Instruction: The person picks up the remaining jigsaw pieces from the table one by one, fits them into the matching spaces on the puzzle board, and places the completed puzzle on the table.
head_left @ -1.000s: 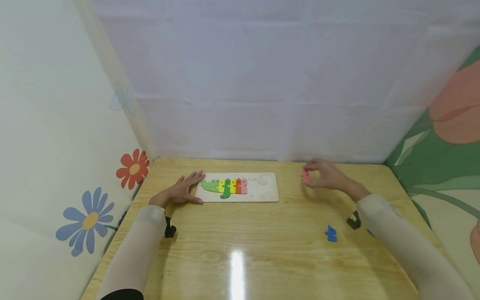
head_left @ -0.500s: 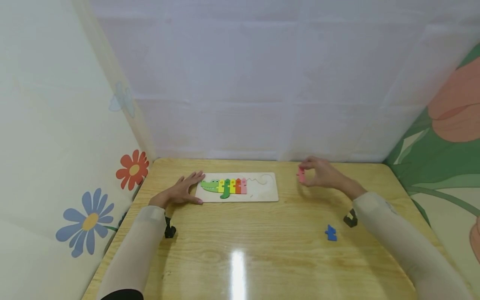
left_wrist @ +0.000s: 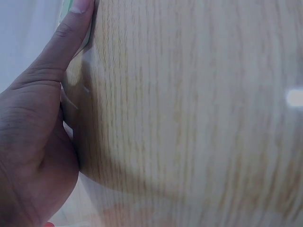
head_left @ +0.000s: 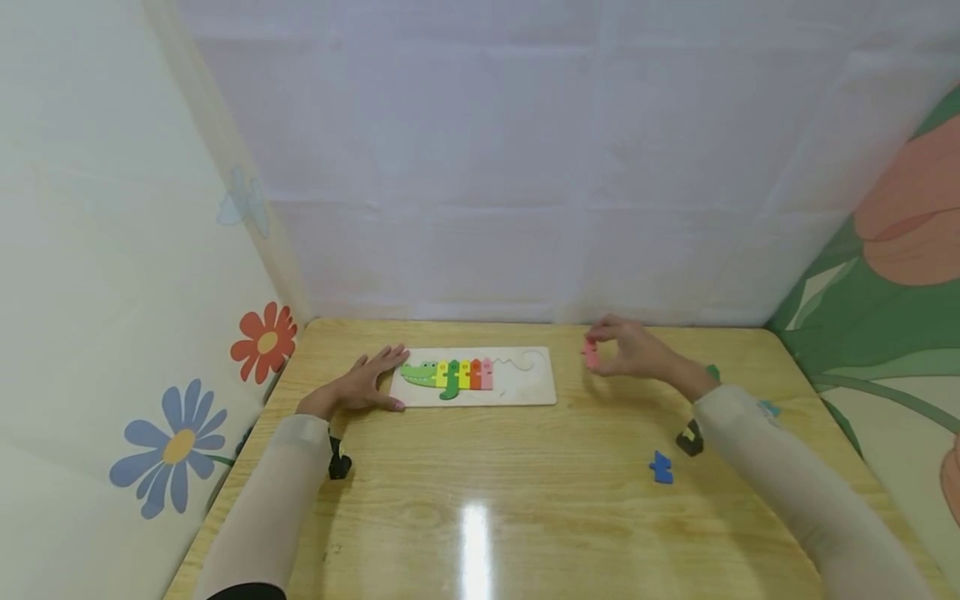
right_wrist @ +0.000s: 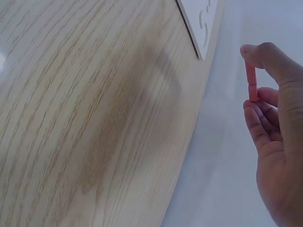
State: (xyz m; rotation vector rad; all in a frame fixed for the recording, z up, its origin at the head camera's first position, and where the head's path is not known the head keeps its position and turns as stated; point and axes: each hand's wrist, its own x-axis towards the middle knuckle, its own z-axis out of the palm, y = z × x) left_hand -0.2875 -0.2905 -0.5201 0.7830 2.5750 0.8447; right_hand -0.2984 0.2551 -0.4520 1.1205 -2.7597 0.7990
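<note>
A pale puzzle board lies near the back of the table, bearing a crocodile head and a row of coloured body pieces on its left part. My left hand rests at the board's left end, fingers and thumb spread around it; the left wrist view shows its thumb along the edge. To the right of the board my right hand pinches a pink puzzle piece between thumb and fingers, held upright. In the right wrist view the piece appears edge-on, above the tabletop.
A blue puzzle piece lies on the table at the right. Partly behind the right arm show a green piece and a light blue one. A white cloth wall stands along the table's back edge.
My right hand has moved left with the pink puzzle piece, closer to the board. The green and light blue pieces have come into sight behind the arm. My left hand stays put.
</note>
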